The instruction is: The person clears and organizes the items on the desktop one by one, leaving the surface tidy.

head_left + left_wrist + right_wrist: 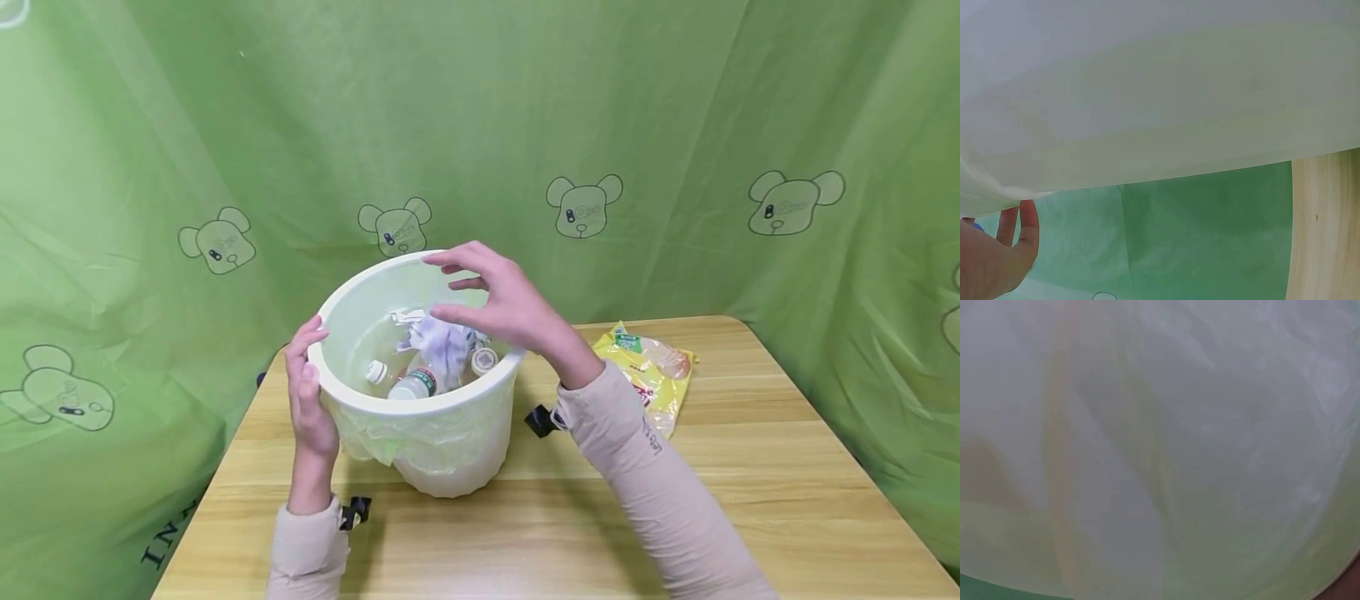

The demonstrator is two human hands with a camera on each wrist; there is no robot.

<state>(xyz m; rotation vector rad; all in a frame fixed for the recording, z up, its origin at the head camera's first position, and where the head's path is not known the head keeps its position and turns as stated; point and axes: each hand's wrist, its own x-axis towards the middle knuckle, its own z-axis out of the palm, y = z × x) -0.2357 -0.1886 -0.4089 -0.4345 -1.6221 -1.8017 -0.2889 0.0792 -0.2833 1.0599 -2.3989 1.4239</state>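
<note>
A white trash bin (465,446) with a thin pale-green liner stands on the table, its opening facing up toward me. My left hand (309,400) holds the bin's left rim, with fingertips over the edge and the thumb against the outside; the left wrist view shows its bent fingers (1027,225) at the rim. Over the opening, my right hand (502,296) has its fingers spread and grips nothing. Below it, inside the bin, lie crumpled whitish paper (442,346), a bottle with a green label (414,384) and other bottles. The bin's wall fills most of both wrist views.
A yellow plastic food packet (652,375) lies on the wooden table (765,500), right of the bin and beyond my right sleeve. A green curtain (480,125) with bear-head drawings hangs close behind the table and along its sides.
</note>
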